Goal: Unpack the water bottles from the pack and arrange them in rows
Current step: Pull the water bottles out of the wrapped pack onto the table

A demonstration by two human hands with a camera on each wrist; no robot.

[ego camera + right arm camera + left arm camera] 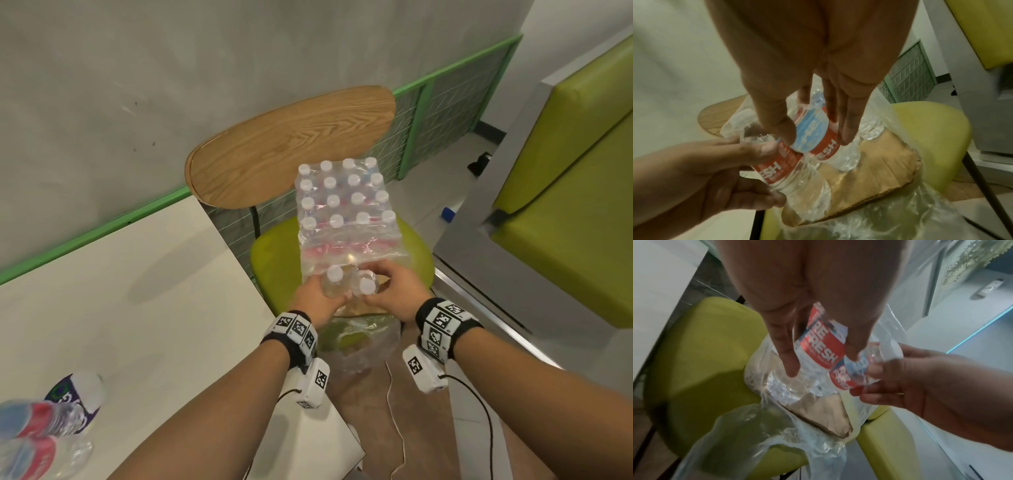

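A shrink-wrapped pack of water bottles (346,205) with white caps stands on the green chair seat (274,260), its near end torn open. At that opening my left hand (325,294) grips one clear bottle with a red label (818,350), fingers and thumb curled round its body. Right beside it my right hand (383,291) grips a second bottle (813,134) the same way. The two bottles touch each other above the pack's cardboard tray (869,170). In the left wrist view my right hand (920,378) shows at the right.
A white table (120,274) lies to my left, with unpacked red-labelled bottles (34,425) at its near left corner. The chair's wooden back (291,147) rises behind the pack. Loose plastic wrap (363,342) hangs off the seat. A green bench (565,222) stands to the right.
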